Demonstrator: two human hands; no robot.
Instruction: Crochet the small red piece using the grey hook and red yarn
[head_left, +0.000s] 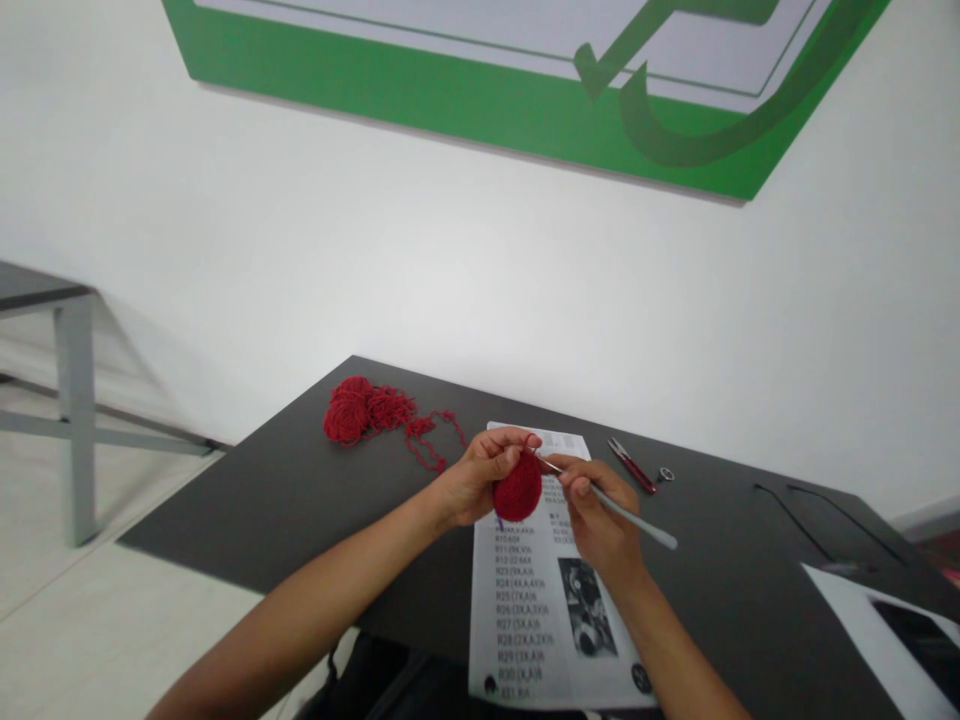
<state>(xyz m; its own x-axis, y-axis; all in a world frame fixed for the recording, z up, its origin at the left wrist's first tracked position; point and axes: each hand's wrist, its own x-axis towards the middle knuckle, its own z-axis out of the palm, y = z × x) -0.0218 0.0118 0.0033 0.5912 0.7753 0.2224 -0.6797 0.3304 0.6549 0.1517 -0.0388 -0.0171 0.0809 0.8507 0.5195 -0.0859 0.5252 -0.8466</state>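
My left hand [482,474] pinches the upper edge of a round red crochet piece [517,492], which hangs below the fingers. In my right hand [600,505] is a crochet hook [637,522] with a grey handle, gripped like a pencil. Its thin metal shaft points left, and the tip is at the top of the piece, where a small loop of red yarn stands up. Whether the tip sits inside a stitch is too small to tell. A purple bit shows at the piece's lower left. Beneath both hands lies a printed pattern sheet [517,600].
A red yarn ball [349,412] with loose, curly strands lies at the table's far left. Red-handled thread snips [632,467] and a small metal ring [665,475] are right of the sheet. Further right are eyeglasses [817,545] and a dark phone-like object [926,640] on white paper. A wall stands behind.
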